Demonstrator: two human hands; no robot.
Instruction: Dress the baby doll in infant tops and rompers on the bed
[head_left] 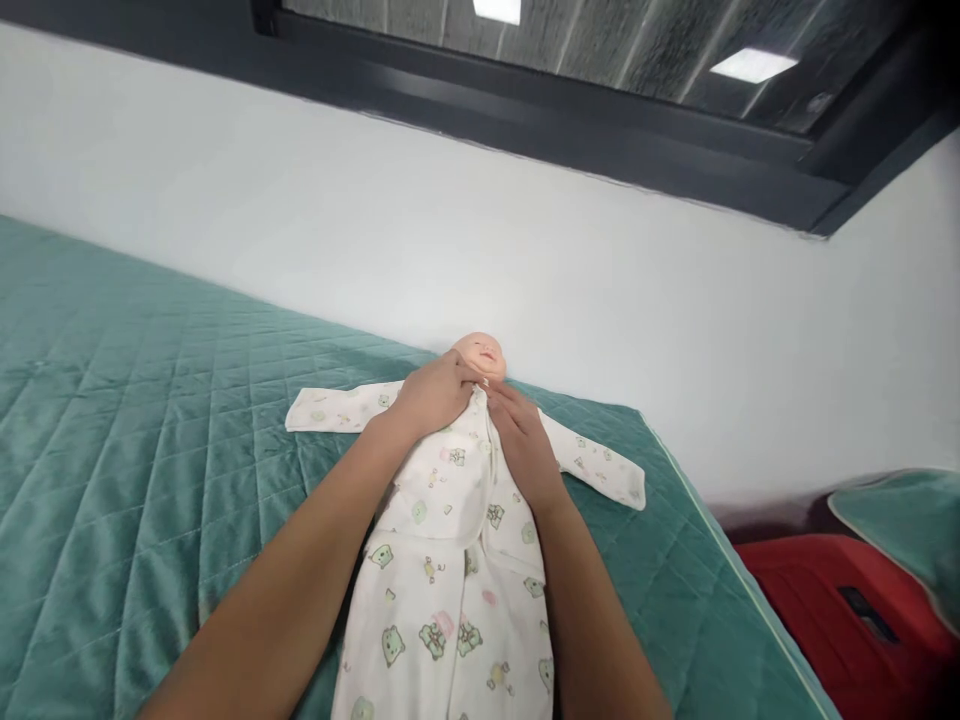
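A baby doll (486,353) lies on its back, its head close to the wall. It is dressed in a white baby romper (435,560) printed with green bears, the sleeves stretched out to both sides. At the collar, just under the doll's chin, my left hand (439,392) has its fingers closed on the neckline. My right hand (525,440) grips the other side of the same collar, fingertips close to those of the left. The front of the romper overlaps and hangs partly open below the hands. My fingers hide any fastener at the neck.
A green quilted bedspread (150,450) spreads under the doll, its piped edge running down on the right. Beyond that edge sits a red object (817,600) with green fabric (907,520) above it. Behind are a white wall (300,200) and a dark window frame (525,110).
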